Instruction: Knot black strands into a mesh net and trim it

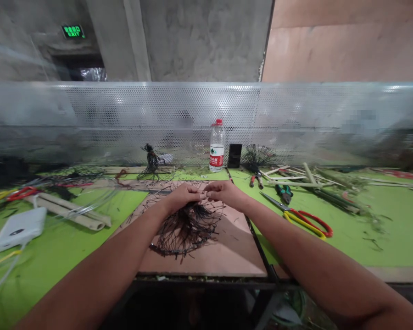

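Observation:
A round openwork mesh of thin dark strands (187,231) lies on a tan wooden board (227,250), which rests on a green tabletop. My left hand (182,197) and my right hand (223,192) are above the mesh's upper edge, their fingertips almost meeting. Both hands seem to pinch thin dark strands rising from the mesh. The fingers hide the exact grip. Loose strands spread over the board around the mesh.
Red-and-yellow-handled scissors (306,222) and cut bamboo strips (306,181) lie right. A white power bank (18,229) and bamboo tubes (67,211) lie left. A water bottle (217,146), a black phone (234,156) and dark woven pieces stand before a perforated metal screen (206,110).

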